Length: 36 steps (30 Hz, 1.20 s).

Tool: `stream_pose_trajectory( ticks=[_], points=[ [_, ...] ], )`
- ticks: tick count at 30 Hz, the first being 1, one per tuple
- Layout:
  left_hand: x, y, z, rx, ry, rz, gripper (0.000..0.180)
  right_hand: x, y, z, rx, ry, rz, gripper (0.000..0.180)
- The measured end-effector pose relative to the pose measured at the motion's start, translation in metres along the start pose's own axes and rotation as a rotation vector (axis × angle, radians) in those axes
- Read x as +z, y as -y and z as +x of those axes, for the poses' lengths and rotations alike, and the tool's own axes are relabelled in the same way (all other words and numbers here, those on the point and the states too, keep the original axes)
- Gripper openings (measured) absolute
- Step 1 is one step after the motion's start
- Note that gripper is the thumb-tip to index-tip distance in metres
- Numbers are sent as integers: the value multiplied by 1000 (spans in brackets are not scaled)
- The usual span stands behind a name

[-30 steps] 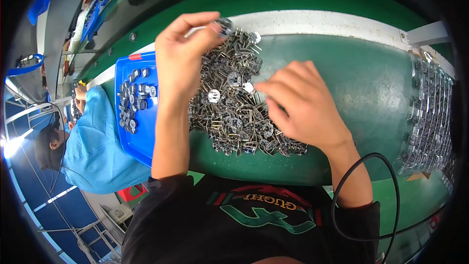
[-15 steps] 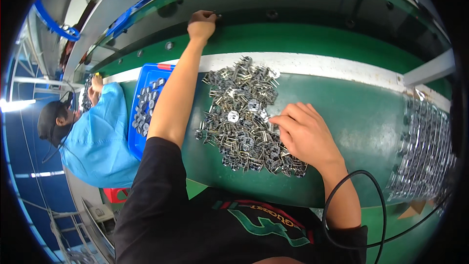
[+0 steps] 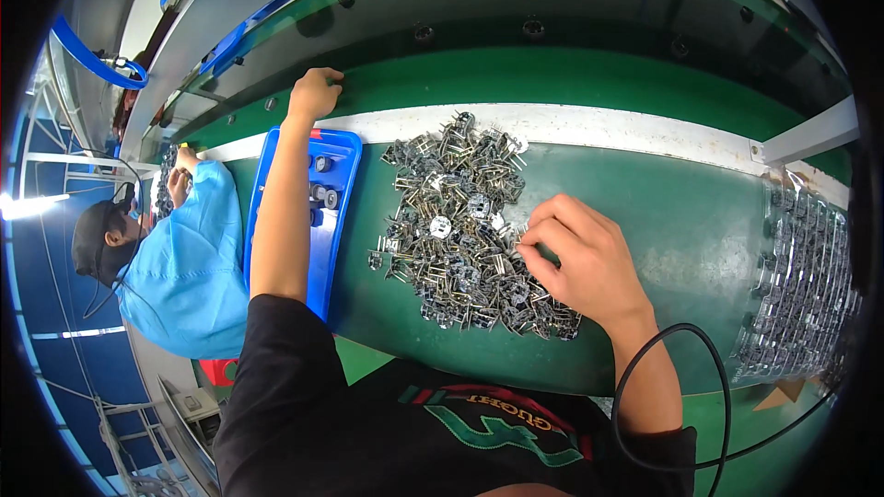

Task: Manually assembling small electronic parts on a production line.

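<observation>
My left hand [image 3: 316,92] reaches out over the green conveyor belt [image 3: 479,78], just beyond its white rail. Its fingers are bent together, and whatever they hold is hidden. My right hand [image 3: 589,253] rests by the right side of a heap of small metal parts with pins [image 3: 460,248]. Thumb and forefinger pinch together there; I cannot make out what is between them. Beneath my left forearm stands a blue tray [image 3: 345,152] with several small round grey parts [image 3: 322,193] in it. A dark round part [image 3: 424,34] lies on the belt, right of my left hand.
Clear plastic trays of parts [image 3: 796,285] are stacked at the far right of the green worktable [image 3: 663,202]. A black cable [image 3: 725,405] loops by my right forearm. At the left sits a co-worker in blue [image 3: 184,262]. More dark parts [image 3: 533,28] ride the belt.
My left hand has moved left and nearer along the belt, leaving a dark part lying behind. Parts on the belt have shifted right. My right hand has barely moved.
</observation>
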<state>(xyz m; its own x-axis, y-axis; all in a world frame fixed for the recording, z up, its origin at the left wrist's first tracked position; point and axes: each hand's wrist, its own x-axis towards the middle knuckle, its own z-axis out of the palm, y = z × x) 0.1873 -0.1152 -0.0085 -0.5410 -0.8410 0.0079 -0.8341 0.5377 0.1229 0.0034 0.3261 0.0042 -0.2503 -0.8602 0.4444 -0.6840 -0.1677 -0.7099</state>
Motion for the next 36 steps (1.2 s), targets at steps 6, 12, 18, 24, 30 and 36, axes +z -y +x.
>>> stream_pose_trajectory(
  ticks=[6, 12, 18, 24, 30, 36],
  points=[
    [-24, -29, -31, -66, 31, -453, 23, 6, 0, 2, 75, -39, 172, 13],
    [-30, -151, -144, 41, 258, -1550, 14, -7, 3, 0, 184, -188, 256, 12],
    [-14, -200, -216, 26, 562, -1801, 38, -5, 4, 4, 341, -255, 550, 17],
    [-2, -207, -230, 196, 480, -1483, 44, -12, 6, 1, 225, -228, 467, 20],
    [1, -205, -230, 410, 435, -1336, 48, -7, 7, 7, 101, -241, 221, 19],
    [-2, -205, -230, 404, 430, -1353, 45, -1, 10, 7, 19, -256, 110, 19]
  ],
)
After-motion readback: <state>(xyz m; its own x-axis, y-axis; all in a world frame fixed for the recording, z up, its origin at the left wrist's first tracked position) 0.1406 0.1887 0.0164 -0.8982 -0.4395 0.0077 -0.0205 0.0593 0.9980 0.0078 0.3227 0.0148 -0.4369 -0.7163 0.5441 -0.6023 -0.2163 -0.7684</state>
